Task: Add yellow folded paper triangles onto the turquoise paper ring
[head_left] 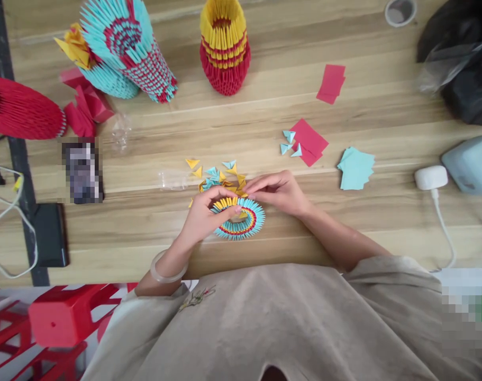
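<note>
My left hand (pixel 201 214) is closed around the left side of a ring of folded paper pieces (pixel 257 219), thumb inside and fingers over the far rim. Light blue points cover most of the ring's outer edge, with yellow ones along its far left; red and yellow bands run inside. Beside the far rim, my right hand (pixel 278 191) pinches at a yellow folded paper triangle (pixel 242 193), partly covered by the fingertips. Loose yellow and light blue folded triangles (pixel 212 182) lie just beyond the ring, some hidden behind my left hand.
Red paper sheets (pixel 310 143) with several blue triangles and a light blue stack (pixel 355 169) lie right. Finished paper vases, one yellow and red (pixel 225 53), another blue and red (pixel 145 63), stand at the back. A phone (pixel 83 172) lies left; a white charger (pixel 431 178) sits right.
</note>
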Tool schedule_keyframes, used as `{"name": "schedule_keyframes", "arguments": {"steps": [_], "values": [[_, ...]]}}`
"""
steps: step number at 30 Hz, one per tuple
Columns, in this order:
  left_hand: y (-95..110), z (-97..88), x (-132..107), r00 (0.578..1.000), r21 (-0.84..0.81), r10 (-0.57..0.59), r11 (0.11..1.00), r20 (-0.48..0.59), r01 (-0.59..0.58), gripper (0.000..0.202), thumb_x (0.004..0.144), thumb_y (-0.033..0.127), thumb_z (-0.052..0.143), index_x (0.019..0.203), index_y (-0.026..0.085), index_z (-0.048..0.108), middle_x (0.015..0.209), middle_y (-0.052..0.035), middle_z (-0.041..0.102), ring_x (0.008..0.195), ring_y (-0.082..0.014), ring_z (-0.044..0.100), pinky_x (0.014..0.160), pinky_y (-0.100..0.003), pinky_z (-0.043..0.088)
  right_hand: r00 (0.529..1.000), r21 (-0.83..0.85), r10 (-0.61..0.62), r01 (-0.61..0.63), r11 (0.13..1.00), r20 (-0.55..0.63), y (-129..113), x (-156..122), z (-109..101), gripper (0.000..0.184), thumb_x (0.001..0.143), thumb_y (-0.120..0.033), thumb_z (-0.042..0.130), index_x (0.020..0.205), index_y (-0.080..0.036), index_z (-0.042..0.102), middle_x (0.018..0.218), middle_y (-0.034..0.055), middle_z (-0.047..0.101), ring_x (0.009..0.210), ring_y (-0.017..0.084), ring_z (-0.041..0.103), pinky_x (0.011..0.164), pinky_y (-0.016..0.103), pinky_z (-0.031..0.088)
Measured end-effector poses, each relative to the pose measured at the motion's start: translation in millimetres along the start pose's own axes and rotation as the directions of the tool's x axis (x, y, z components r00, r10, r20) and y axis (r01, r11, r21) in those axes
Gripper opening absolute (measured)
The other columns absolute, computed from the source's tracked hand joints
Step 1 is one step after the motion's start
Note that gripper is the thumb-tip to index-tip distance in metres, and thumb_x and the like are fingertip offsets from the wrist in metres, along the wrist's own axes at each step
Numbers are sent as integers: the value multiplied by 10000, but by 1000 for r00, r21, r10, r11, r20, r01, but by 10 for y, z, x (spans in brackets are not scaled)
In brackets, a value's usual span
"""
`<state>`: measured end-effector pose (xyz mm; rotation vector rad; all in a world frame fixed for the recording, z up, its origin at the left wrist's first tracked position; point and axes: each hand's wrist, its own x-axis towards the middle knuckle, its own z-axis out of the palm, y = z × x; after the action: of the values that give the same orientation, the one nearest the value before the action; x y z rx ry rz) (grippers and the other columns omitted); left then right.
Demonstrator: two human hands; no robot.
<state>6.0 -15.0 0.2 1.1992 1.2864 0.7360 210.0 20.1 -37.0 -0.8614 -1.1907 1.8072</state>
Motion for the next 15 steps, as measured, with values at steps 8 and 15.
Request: {"name": "schedule_keyframes", "arguments": {"steps": [8, 15], "values": [[5, 13, 0, 999, 22, 20, 1000, -30, -20, 263, 663, 313, 840, 800, 174, 663, 762, -17, 728, 639, -146, 664, 641, -254, 526, 999, 73, 8, -10, 997, 31, 3, -6, 18, 105, 730, -232, 805, 834, -236, 794, 884, 20, 788, 817, 146, 734, 748, 279, 621], [-29, 8, -9, 999, 95, 39, 995, -15, -37, 218, 722, 316, 786, 826, 170, 663, 742, -14, 695, 651, -141, 617, 640, -257, 477, 999, 57, 33, -36, 998, 42, -25, -7, 22, 110, 707, -265, 826, 801, -219, 793, 843, 22, 783, 794, 152, 732, 740, 283, 621]]}}
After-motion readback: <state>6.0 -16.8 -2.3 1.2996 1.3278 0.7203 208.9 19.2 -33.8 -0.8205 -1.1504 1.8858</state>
